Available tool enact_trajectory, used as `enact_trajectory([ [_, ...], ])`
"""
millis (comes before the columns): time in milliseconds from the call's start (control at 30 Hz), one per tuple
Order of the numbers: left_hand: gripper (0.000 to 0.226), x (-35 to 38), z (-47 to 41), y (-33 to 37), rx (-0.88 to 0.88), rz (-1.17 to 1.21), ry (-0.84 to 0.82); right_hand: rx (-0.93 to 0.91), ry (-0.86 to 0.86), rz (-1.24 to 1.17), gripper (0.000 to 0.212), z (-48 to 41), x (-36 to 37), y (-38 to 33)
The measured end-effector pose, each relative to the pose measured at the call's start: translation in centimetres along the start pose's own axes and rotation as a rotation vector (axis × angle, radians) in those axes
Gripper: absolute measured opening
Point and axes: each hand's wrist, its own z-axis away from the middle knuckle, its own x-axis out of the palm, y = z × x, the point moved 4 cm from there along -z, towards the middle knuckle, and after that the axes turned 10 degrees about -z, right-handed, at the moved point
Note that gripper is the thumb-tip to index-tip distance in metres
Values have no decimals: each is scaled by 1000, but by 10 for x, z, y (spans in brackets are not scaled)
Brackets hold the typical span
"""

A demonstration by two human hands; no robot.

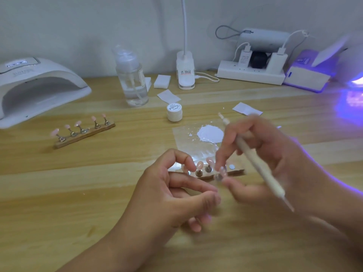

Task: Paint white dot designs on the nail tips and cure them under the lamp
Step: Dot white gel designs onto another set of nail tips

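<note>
Nail tips [200, 165]: on wooden holder [235, 172], long axis left-right, between the hands | right hand [275, 150]: grips pen [260, 169], fingertips over holder, nearer | left hand [176, 193]: loosely curled, grasping nothing, just left

"Painted" on white jar lid [173, 108]

Pale wall [78, 20] behind a light wooden table [59, 193].

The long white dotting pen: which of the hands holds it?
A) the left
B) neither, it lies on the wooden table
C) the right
C: the long white dotting pen runs through the curled fingers of the right hand; the left hand has no pen.
</note>
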Motion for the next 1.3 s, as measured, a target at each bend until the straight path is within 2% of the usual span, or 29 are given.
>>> enact_trajectory([
  [133,38,2,3,2,25,-47,9,46,10,93,45,-7,-36,2],
  [200,33,2,6,4,96,-119,70,112,-16,139,45,-7,-43,7],
  [267,26,-1,11,10,281,-300,213,165,-58,182,46,-6,-44,14],
  [333,21,-8,14,18,466,-578,385,201,-94,172,46,-5,-41,17],
  [400,25,-14,12,20,534,-822,486,221,-103,181,47,-4,-39,19],
  [467,32,-18,6,16,507,-924,465,233,-107,194,47,-3,-38,20],
  [567,39,-22,-4,3,306,-912,336,257,-116,172,46,-2,-36,19],
  [633,43,-23,-8,-4,245,-931,278,252,-129,193,47,-1,-36,19],
  [800,23,-22,-10,-3,276,-950,256,252,-126,154,53,1,-36,20],
  [933,24,-22,-12,-3,290,-944,259,245,-104,74,49,2,-26,20],
  [1067,25,-22,-12,-2,304,-951,257,150,-82,117,40,-2,-21,16],
  [1300,18,-21,-12,-1,299,-924,271,94,-69,131,46,-3,-24,11],
])
